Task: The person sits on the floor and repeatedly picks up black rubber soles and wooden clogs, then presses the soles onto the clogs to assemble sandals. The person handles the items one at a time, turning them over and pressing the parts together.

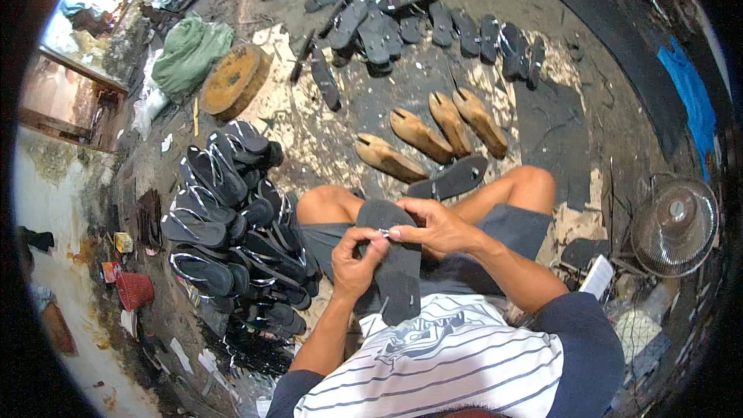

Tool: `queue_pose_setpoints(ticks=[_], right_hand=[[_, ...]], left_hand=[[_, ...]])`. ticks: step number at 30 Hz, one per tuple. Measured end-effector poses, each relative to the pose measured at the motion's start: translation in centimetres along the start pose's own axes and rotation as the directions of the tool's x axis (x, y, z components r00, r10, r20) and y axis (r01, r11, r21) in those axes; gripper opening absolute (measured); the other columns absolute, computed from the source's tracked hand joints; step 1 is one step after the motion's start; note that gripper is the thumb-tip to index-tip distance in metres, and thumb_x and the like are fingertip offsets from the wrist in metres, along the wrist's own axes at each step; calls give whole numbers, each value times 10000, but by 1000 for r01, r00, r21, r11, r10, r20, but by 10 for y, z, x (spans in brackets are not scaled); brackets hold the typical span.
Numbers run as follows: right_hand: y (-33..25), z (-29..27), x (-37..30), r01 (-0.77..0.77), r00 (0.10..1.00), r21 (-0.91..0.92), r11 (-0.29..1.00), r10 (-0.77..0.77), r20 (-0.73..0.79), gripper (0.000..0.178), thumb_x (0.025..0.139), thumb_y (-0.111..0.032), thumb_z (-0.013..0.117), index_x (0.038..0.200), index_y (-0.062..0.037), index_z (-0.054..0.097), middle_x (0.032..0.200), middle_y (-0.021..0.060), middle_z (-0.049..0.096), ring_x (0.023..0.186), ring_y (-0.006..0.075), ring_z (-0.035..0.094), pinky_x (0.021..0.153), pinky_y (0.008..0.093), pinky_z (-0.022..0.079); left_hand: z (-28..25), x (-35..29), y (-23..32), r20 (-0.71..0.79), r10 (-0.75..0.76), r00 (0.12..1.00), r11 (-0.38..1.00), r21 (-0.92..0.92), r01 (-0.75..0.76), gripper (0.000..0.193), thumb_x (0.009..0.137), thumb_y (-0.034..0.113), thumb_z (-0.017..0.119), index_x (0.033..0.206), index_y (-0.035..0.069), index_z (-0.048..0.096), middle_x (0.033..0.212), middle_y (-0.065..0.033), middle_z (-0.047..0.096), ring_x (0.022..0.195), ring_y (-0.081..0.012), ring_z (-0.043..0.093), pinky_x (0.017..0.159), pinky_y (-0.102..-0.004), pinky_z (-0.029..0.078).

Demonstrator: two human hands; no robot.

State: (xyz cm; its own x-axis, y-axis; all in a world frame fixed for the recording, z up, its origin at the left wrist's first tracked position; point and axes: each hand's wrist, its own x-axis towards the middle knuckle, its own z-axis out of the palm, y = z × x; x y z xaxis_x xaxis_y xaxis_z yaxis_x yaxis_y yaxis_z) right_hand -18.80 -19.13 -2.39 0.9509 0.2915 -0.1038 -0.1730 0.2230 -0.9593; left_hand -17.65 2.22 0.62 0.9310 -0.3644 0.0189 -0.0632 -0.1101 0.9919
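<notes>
A dark grey sandal sole point(398, 282) lies upright over my lap, its upper end between my hands. My left hand point(357, 262) is closed in a pinch at the sole's left edge, on a small shiny silvery piece point(384, 233) that looks like part of a strap. From the right, my right hand point(437, 224) grips the sole, with thumb and fingertips meeting at the same silvery piece. Two small pale bits stick out near the sole's lower end. Another dark sole point(457, 178) rests on the floor just beyond my legs.
Several wooden shoe lasts point(449, 125) lie ahead. A heap of finished black flip-flops point(232, 224) rises at my left. More soles point(375, 35) are spread farther off. A round wooden block point(236, 81) and green sack point(190, 56) stand far left; a fan point(675, 226) is at right.
</notes>
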Motion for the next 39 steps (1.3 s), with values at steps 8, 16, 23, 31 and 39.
queue_pose_setpoints(ticks=[8, 16, 23, 31, 39], right_hand=[[-18, 18, 14, 11, 979, -206, 978, -52, -195, 367, 940, -167, 689, 1233, 32, 594, 1052, 45, 659, 952, 87, 577, 837, 270, 500], [-47, -8, 70, 15, 999, 286, 958, -5, -34, 500, 976, -392, 642, 1248, 26, 594, 1064, 86, 682, 914, 138, 641, 788, 305, 536], [131, -109, 122, -243, 965, -853, 461, 26, -261, 719, 836, -396, 754, 1343, 54, 512, 1215, 342, 604, 1124, 443, 615, 958, 482, 484], [0, -62, 92, -17, 955, 13, 1000, 20, -297, 637, 873, -242, 740, 1381, 49, 489, 1195, 136, 662, 1083, 200, 625, 947, 339, 489], [-79, 25, -9, 60, 965, -160, 985, -98, -243, 635, 875, -231, 721, 1382, 70, 485, 1214, 174, 651, 1113, 222, 616, 964, 350, 486]], left_hand=[[-6, 14, 9, 55, -231, 971, 955, -176, 238, 907, 941, 252, 689, 1586, 54, 84, 1462, -207, 419, 1191, -220, 533, 966, -355, 470], [4, 18, 29, 105, -100, 989, 886, 463, 41, 1014, 770, 67, 743, 1564, -7, 116, 1536, -302, 290, 1376, -361, 420, 1097, -435, 385], [-37, 55, 27, -186, -239, 953, 932, -320, 172, 467, 969, 54, 629, 1379, -59, 438, 1063, -66, 671, 861, -86, 638, 740, -211, 522], [-75, 96, 8, -387, 70, 920, 976, 219, 18, 467, 1016, 181, 546, 1386, -84, 436, 872, -37, 626, 720, -72, 539, 646, -258, 467], [-75, 115, -18, -329, 452, 829, 764, 623, -169, 592, 1006, 283, 395, 1388, -169, 387, 1220, -362, 582, 1030, -461, 655, 857, -436, 523]])
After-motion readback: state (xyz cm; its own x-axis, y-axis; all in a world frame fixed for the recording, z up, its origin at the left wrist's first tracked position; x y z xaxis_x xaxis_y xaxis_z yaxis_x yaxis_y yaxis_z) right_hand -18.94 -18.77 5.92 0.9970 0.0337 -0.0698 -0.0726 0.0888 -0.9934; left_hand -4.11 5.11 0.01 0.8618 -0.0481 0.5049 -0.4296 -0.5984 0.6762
